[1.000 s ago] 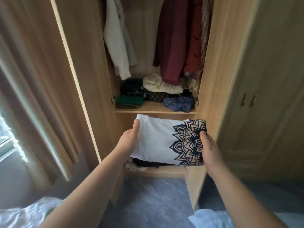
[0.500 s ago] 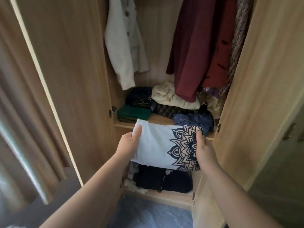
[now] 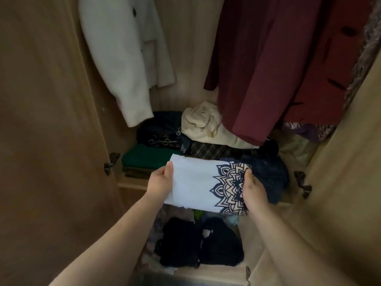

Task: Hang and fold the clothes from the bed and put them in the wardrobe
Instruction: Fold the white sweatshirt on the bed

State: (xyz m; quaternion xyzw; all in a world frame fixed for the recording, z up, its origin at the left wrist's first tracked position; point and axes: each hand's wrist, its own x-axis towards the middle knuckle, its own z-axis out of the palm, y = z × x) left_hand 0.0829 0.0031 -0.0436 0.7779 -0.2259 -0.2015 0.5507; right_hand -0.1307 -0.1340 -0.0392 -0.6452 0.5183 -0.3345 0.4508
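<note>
A folded white garment (image 3: 195, 182) with a dark mandala print on its right end is held level in front of the open wardrobe. My left hand (image 3: 159, 181) grips its left edge, thumb on top. My right hand (image 3: 252, 188) grips the printed right end. The garment hovers at the front edge of the middle shelf (image 3: 132, 183), partly over a folded green item (image 3: 144, 156) and a crumpled blue garment (image 3: 268, 172).
A white coat (image 3: 123, 58) and a maroon coat (image 3: 278, 69) hang above the shelf. A cream bundle (image 3: 204, 122) and dark folded clothes (image 3: 162, 131) fill the shelf's back. Black clothes (image 3: 202, 242) lie on the lower shelf. Open wardrobe doors (image 3: 41, 120) flank both sides.
I have moved closer to the wardrobe. Both hands carried the folded white garment up and forward, from below the middle shelf to its front edge.
</note>
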